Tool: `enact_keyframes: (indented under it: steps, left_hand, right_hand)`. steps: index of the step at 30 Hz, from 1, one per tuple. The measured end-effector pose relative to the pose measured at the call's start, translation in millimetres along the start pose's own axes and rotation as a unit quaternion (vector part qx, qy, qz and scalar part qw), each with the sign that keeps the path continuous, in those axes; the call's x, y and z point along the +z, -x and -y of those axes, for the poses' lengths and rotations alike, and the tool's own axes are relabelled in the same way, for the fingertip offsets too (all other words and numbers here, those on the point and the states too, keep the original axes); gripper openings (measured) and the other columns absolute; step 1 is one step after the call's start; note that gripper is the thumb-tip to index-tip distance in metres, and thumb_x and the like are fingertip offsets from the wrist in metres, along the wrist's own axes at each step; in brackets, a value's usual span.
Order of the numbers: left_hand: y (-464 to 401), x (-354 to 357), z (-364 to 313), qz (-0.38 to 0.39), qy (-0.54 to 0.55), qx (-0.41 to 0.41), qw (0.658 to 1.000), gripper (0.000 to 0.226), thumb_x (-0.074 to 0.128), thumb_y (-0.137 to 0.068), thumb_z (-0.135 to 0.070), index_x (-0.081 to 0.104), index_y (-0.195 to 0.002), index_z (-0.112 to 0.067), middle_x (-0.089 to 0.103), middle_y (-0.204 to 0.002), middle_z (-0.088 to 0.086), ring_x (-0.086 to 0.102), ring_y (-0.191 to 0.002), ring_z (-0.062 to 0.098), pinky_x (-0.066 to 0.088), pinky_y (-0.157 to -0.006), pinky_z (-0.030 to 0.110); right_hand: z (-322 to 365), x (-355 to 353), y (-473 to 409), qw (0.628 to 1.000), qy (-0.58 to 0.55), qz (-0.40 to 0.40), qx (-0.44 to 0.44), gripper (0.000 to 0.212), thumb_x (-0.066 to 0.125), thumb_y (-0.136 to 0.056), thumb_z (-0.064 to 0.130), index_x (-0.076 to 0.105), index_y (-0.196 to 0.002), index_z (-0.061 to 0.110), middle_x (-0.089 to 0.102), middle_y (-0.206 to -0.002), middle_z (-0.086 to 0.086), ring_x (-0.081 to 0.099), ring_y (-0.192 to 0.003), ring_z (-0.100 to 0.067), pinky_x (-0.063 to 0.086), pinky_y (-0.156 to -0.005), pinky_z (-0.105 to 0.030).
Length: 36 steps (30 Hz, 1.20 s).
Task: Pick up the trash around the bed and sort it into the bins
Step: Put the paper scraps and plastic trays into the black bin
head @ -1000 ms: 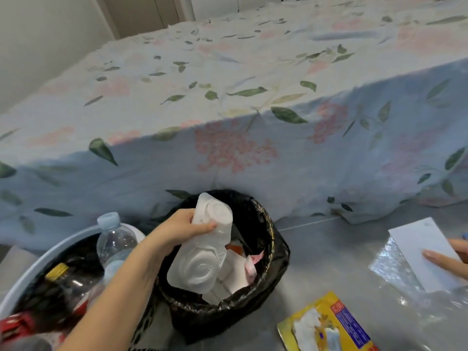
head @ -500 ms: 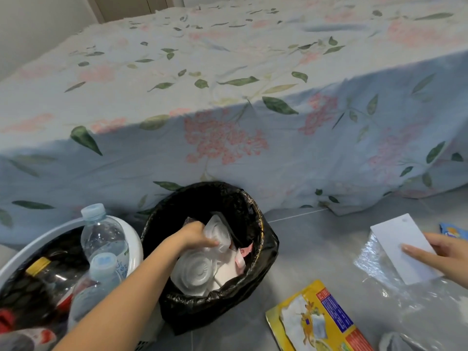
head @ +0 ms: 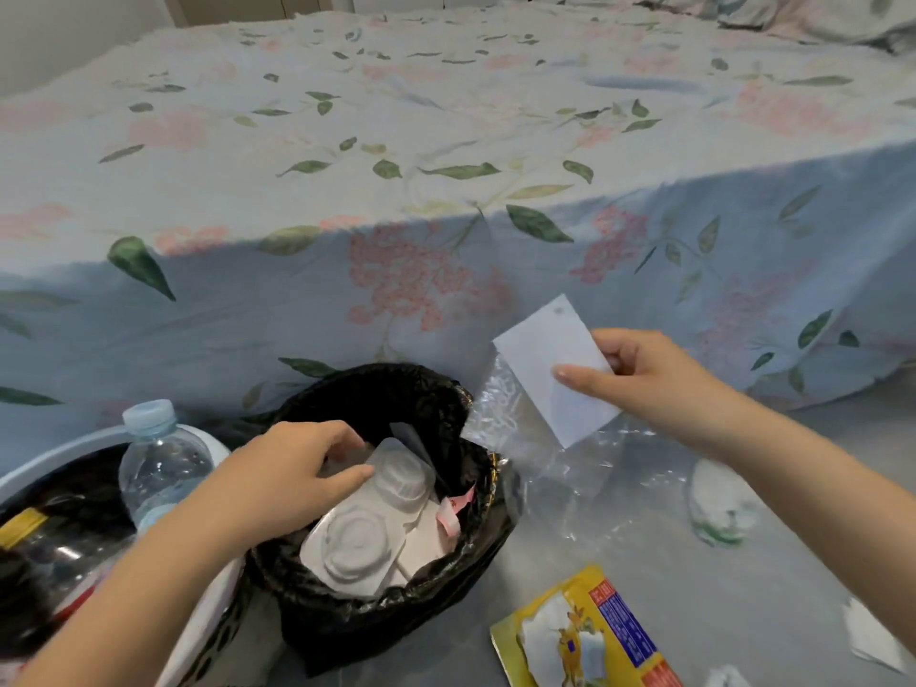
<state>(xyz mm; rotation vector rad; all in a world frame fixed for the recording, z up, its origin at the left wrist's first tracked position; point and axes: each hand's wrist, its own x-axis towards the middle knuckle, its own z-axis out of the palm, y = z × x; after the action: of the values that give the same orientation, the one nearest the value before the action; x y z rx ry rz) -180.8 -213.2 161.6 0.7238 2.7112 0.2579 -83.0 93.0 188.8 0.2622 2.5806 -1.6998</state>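
A bin lined with a black bag (head: 446, 399) stands on the floor against the bed. Inside it lies a clear moulded plastic tray (head: 367, 533), and my left hand (head: 292, 478) rests on the tray's upper end with fingers curled over it. My right hand (head: 639, 374) pinches a white card (head: 550, 359) attached to a clear plastic bag (head: 555, 468), lifted off the floor just right of the bin. On the left stands a white bin (head: 208, 617) holding plastic bottles (head: 158, 463).
The bed with its floral sheet (head: 446, 190) fills the upper half and hangs to the floor. On the grey floor lie a yellow wrapper (head: 590, 637), a crumpled white wad (head: 718, 508) and a white paper scrap (head: 872, 637).
My left hand pushed the plastic tray down into the black bin. My right hand lifted the card and clear bag off the floor and carried them left toward the bin.
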Motion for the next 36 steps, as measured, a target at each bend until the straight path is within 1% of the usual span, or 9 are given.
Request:
enact_keyframes:
  steps: [4, 8, 11, 14, 17, 22, 27, 30, 36]
  left_hand:
    - [19.5, -20.5, 12.7, -0.009, 0.02, 0.003, 1.0, 0.029, 0.058, -0.083, -0.054, 0.064, -0.104, -0.035, 0.069, -0.093, -0.02, 0.063, -0.087, -0.005, 0.053, -0.083, 0.024]
    - [20.1, -37.2, 30.0, -0.002, 0.015, -0.009, 1.0, 0.027, 0.054, -0.08, -0.058, 0.067, -0.09, -0.037, 0.071, -0.084, -0.023, 0.064, -0.079, -0.008, 0.054, -0.077, 0.022]
    - [11.5, -42.2, 38.3, -0.008, -0.006, -0.01, 1.0, 0.029, 0.049, -0.08, -0.061, 0.066, -0.086, -0.037, 0.07, -0.08, -0.022, 0.064, -0.077, -0.006, 0.055, -0.076, 0.026]
    - [2.3, -42.4, 39.9, -0.016, -0.036, -0.008, 0.999, 0.025, 0.05, -0.084, -0.058, 0.064, -0.09, -0.038, 0.067, -0.081, -0.023, 0.062, -0.079, -0.005, 0.054, -0.077, 0.027]
    - [-4.2, -37.7, 38.7, 0.004, -0.034, -0.011, 0.999, 0.026, 0.049, -0.084, -0.06, 0.063, -0.092, -0.039, 0.067, -0.083, -0.024, 0.062, -0.081, -0.005, 0.055, -0.079, 0.029]
    - [-11.9, -25.7, 28.8, 0.035, -0.061, 0.003, 0.998, 0.026, 0.051, -0.083, -0.06, 0.063, -0.093, -0.04, 0.065, -0.081, -0.024, 0.063, -0.083, -0.003, 0.055, -0.081, 0.031]
    - [-18.1, -13.4, -2.7, 0.059, -0.116, 0.053, 0.99, 0.027, 0.046, -0.086, -0.061, 0.059, -0.098, -0.04, 0.063, -0.09, -0.022, 0.062, -0.09, 0.003, 0.054, -0.079, 0.031]
    - [-23.1, -7.1, -40.6, 0.07, -0.131, 0.101, 0.984, 0.024, 0.045, -0.089, -0.058, 0.056, -0.099, -0.04, 0.057, -0.087, -0.022, 0.061, -0.092, 0.008, 0.052, -0.078, 0.03]
    - [-35.5, 38.1, -146.9, 0.025, -0.033, 0.211, 0.977, 0.023, 0.052, -0.088, -0.051, 0.06, -0.102, -0.035, 0.062, -0.083, -0.019, 0.064, -0.096, 0.011, 0.05, -0.077, 0.028]
  right_hand:
    - [49.9, 46.8, -56.5, 0.996, -0.023, 0.071, -0.058, 0.022, 0.064, -0.089, 0.023, 0.069, -0.108, 0.014, 0.075, -0.098, -0.003, 0.07, -0.084, -0.01, 0.055, -0.071, -0.023]
    - [49.9, 99.0, -100.2, 0.991, -0.001, 0.118, -0.056, 0.018, 0.065, -0.088, 0.026, 0.068, -0.101, 0.014, 0.071, -0.097, -0.001, 0.066, -0.088, -0.014, 0.049, -0.07, -0.026]
    - [14.5, 143.2, -121.8, 0.983, 0.106, 0.146, -0.046, 0.023, 0.066, -0.087, 0.028, 0.065, -0.095, 0.006, 0.065, -0.094, -0.006, 0.059, -0.085, -0.018, 0.043, -0.067, -0.028]
    - [-28.8, 182.7, -125.7, 0.942, 0.263, 0.208, -0.03, 0.025, 0.064, -0.088, 0.035, 0.06, -0.088, 0.01, 0.061, -0.089, -0.006, 0.057, -0.081, -0.02, 0.041, -0.063, -0.026]
    - [-54.3, 205.5, -120.3, 0.884, 0.384, 0.268, -0.007, 0.05, 0.063, -0.087, 0.039, 0.053, -0.12, 0.003, 0.059, -0.12, -0.016, 0.056, -0.111, -0.032, 0.048, -0.089, -0.039]
    - [-41.2, 186.7, -112.6, 0.873, 0.426, 0.216, -0.098, 0.042, 0.053, -0.094, 0.032, 0.05, -0.128, 0.008, 0.054, -0.127, -0.015, 0.051, -0.118, -0.032, 0.047, -0.093, -0.042]
    - [-33.1, 125.9, -74.6, 0.832, 0.501, 0.143, -0.19, 0.028, 0.042, -0.097, 0.03, 0.057, -0.114, 0.014, 0.061, -0.111, -0.008, 0.051, -0.109, -0.028, 0.048, -0.078, -0.041]
    - [-41.9, 67.8, -38.1, 0.832, 0.51, 0.099, -0.195, 0.026, 0.04, -0.098, 0.029, 0.059, -0.11, 0.015, 0.063, -0.106, -0.006, 0.052, -0.105, -0.028, 0.048, -0.082, -0.042]
    - [-102.2, -50.9, 55.6, 0.861, 0.508, 0.0, 0.029, 0.028, 0.046, -0.095, 0.031, 0.055, -0.118, 0.018, 0.062, -0.115, -0.004, 0.053, -0.111, -0.025, 0.047, -0.086, -0.037]
